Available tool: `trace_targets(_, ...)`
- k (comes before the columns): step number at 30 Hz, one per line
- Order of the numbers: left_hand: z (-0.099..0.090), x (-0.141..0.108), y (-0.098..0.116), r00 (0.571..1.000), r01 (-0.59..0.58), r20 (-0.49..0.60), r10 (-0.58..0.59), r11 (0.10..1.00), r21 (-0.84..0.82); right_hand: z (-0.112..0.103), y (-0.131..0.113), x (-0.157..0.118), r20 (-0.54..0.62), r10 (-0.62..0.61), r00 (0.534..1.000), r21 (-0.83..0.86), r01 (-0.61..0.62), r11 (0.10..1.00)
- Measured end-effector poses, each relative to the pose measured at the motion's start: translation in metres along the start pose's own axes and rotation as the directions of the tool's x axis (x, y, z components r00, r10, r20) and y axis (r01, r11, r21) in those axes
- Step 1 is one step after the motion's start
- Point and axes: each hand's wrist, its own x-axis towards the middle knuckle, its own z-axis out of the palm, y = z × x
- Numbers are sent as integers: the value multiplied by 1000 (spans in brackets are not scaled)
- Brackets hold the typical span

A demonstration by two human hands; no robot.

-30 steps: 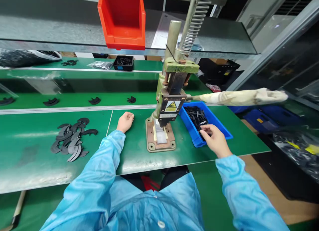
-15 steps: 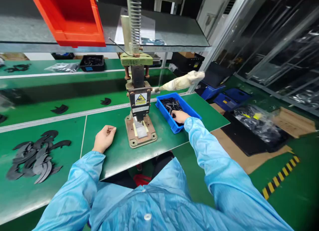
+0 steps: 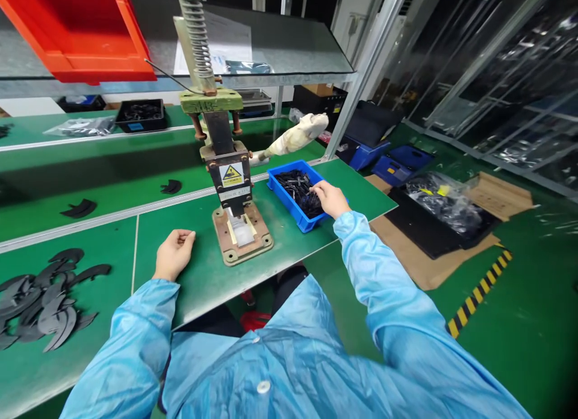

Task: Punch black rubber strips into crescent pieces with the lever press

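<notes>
My left hand (image 3: 174, 254) rests on the green bench, fingers curled and thumb against them; nothing shows in it. It lies to the left of a hand press (image 3: 232, 178), whose base holds a pale, clear block (image 3: 242, 233) under the ram. To the right of the press stands a blue bin (image 3: 307, 225) full of small, thin black parts (image 3: 295, 187). Above the bin's right side is my right hand (image 3: 330, 198), with thumb and fingers pinched together. Whatever it pinches is too small to make out.
Flat, curved black pieces (image 3: 45, 304) lie heaped at the left, with two more (image 3: 80, 209) beyond the rail. The press's cloth-wrapped lever (image 3: 298, 135) sticks out behind the blue bin. A red bin (image 3: 99, 64) sits overhead. Open cardboard (image 3: 406, 256) lies on the floor to the right.
My right hand has lifted out of the parts toward the blue bin's right edge. The view has turned, so the bench appears farther left. My left hand keeps its curled pose.
</notes>
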Motion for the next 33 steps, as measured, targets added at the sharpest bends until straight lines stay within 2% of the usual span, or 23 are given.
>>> trace_targets(4,3,-12,16,997,12,-77,-27,983,-184,9,-23,-34,-88,-27,996,281,51,958)
trace_targets(7,10,-42,43,994,-28,-109,-1,963,-268,30,-51,-76,-108,-42,993,439,86,895)
trace_targets(11,19,-109,96,983,-154,39,177,929,-336,66,-89,-139,-167,-120,979,677,202,708)
trace_targets(14,21,-152,133,915,-298,136,379,865,-404,91,-108,-174,-170,-194,966,739,255,624)
trace_targets(16,20,-168,149,868,-367,164,469,829,-422,103,-115,-187,-148,-216,965,766,250,593)
trace_targets(18,17,-176,156,844,-399,175,507,812,-426,112,-118,-195,-121,-235,964,792,237,563)
trace_targets(21,15,-178,156,830,-425,175,529,805,-414,120,-118,-200,-78,-266,961,816,215,537)
trace_targets(25,14,-177,152,824,-447,175,538,808,-383,125,-116,-202,-47,-266,963,817,190,544)
trace_targets(33,15,-175,151,768,-551,110,631,739,-387,132,-110,-205,7,-259,966,825,141,547)
